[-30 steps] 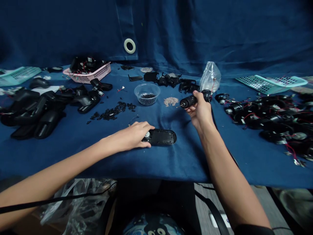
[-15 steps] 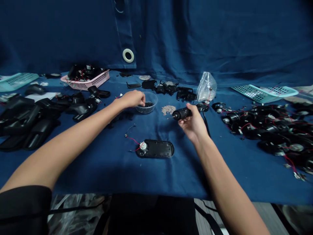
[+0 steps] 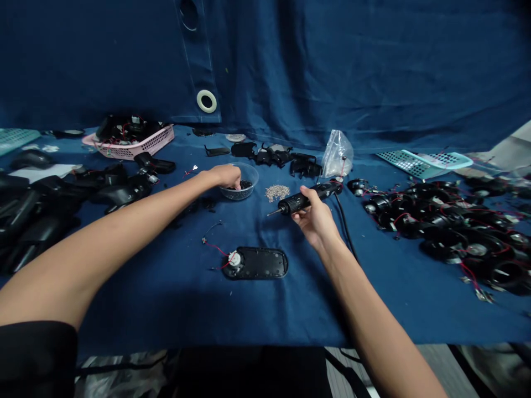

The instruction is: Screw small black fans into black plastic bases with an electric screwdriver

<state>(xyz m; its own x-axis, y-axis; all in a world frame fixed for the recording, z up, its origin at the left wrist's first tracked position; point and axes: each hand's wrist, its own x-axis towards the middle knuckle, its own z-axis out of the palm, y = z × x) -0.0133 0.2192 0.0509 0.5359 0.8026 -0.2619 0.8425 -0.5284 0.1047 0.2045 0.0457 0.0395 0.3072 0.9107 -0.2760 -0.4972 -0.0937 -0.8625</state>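
My left hand [image 3: 229, 176] reaches into a clear round tub [image 3: 254, 179] that has small dark screws [image 3: 245, 185] in it. Its fingers are pinched together, and whatever is between them is hidden. In my right hand [image 3: 314, 217] is a black electric screwdriver [image 3: 296, 203], held level with its bit pointing left and its cord hanging behind. A pile of small silvery screws [image 3: 277, 192] lies between the tub and the screwdriver. On the cloth in front of me rests a long black plastic housing [image 3: 259, 262], with a white motor-like disc [image 3: 234, 258] and red wires at its left end.
Black housings [image 3: 50, 213] are heaped at left, beside a pink basket [image 3: 136, 148] of wired parts. Several round black parts with red wires [image 3: 448, 221] crowd the right. A clear plastic bag [image 3: 338, 155], black pieces [image 3: 271, 155] and a teal basket [image 3: 427, 165] stand along the back.
My left hand has dipped lower into the tub. The screwdriver's bit has come down and left a little, nearer the housing. The whole view has shifted slightly.
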